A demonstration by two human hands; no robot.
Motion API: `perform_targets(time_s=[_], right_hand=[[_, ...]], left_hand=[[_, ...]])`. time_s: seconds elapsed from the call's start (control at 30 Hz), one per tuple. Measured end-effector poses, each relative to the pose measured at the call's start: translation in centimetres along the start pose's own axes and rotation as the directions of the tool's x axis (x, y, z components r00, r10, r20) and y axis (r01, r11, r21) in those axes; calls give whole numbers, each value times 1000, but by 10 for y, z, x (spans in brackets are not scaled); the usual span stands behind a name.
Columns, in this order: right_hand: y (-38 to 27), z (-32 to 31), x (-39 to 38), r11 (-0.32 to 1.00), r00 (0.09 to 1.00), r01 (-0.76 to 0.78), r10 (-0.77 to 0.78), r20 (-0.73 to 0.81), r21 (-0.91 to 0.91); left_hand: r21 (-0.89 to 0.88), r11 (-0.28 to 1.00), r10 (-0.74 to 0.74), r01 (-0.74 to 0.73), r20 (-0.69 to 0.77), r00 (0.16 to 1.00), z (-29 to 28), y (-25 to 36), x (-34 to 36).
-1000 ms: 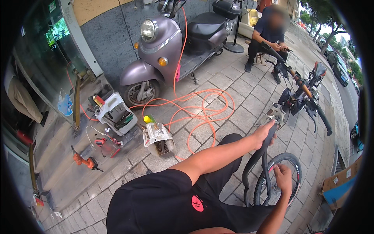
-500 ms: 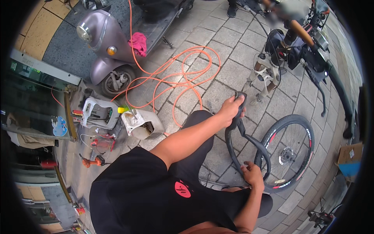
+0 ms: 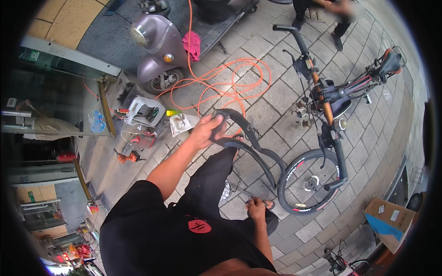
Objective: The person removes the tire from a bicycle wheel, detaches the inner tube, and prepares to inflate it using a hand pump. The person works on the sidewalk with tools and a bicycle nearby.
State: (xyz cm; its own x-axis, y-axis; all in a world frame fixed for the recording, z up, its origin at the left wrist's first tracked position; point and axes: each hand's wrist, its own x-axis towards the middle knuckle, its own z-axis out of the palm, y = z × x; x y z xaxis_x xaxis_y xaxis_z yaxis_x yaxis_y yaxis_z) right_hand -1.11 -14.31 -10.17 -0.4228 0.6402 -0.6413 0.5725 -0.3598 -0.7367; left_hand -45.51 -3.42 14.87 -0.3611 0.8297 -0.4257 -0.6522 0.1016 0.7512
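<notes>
My left hand [image 3: 209, 131] is closed around a black rubber inner tube [image 3: 251, 154], raised in front of my left knee. The limp tube hangs in a long loop to the right, its far end reaching the rim of a bicycle wheel [image 3: 286, 184]. That wheel, with a black tyre and a disc rotor, is down on the paving. My right hand [image 3: 257, 209] is by my right knee, apart from the tube, its fingers curled together. Whatever they may hold is too small to make out.
A bicycle [image 3: 328, 94] with its front fork bare stands beyond the wheel. An orange hose [image 3: 221, 87] coils on the paving near a purple scooter [image 3: 159, 46]. A tool carrier [image 3: 145, 112] and an orange power drill [image 3: 130, 157] lie left. A cardboard box [image 3: 389, 221] sits right; a person [image 3: 338, 41] is behind.
My left hand has swung left with the tube. My right hand has come off the tube and drawn back toward my knee. The view has shifted, bringing more of the bicycle in.
</notes>
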Motion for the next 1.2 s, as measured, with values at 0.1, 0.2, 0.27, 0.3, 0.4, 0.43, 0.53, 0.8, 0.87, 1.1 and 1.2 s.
perform_targets(time_s=[0.1,0.2,0.27,0.3,0.4,0.43,0.53,0.8,0.87,1.1,1.2], right_hand=[[-66,-6,-8,995,994,2,8,107,-96],[-153,-27,-7,984,991,54,-32,128,-172],[-199,-36,14,981,993,85,-69,92,-176],[-233,-38,25,976,991,108,-92,93,-187],[-341,-43,61,966,981,163,-137,137,-201],[-373,-45,69,965,978,175,-147,150,-194],[-469,-44,110,951,949,292,-276,155,-97],[-716,-6,155,910,908,413,-410,85,-19],[-754,4,178,904,899,427,-428,97,33],[-878,16,277,880,863,467,-474,176,84],[-947,37,333,843,810,533,-534,240,76]], left_hand=[[137,991,-22,9,89,996,5,84,-80],[482,840,-219,251,-121,968,-5,136,-149],[570,745,-287,345,-192,938,-20,145,-158],[535,745,-313,399,-248,917,-36,141,-170],[474,777,-351,414,-220,910,-74,131,-189],[444,789,-375,424,-199,905,-81,131,-192],[426,781,-415,457,-193,889,-112,128,-194],[185,868,-376,462,-363,852,-170,161,-200],[130,887,-362,443,-399,842,-182,150,-202],[47,892,-381,449,-454,805,-184,100,-195],[32,903,-325,429,-602,729,-160,97,-181]])
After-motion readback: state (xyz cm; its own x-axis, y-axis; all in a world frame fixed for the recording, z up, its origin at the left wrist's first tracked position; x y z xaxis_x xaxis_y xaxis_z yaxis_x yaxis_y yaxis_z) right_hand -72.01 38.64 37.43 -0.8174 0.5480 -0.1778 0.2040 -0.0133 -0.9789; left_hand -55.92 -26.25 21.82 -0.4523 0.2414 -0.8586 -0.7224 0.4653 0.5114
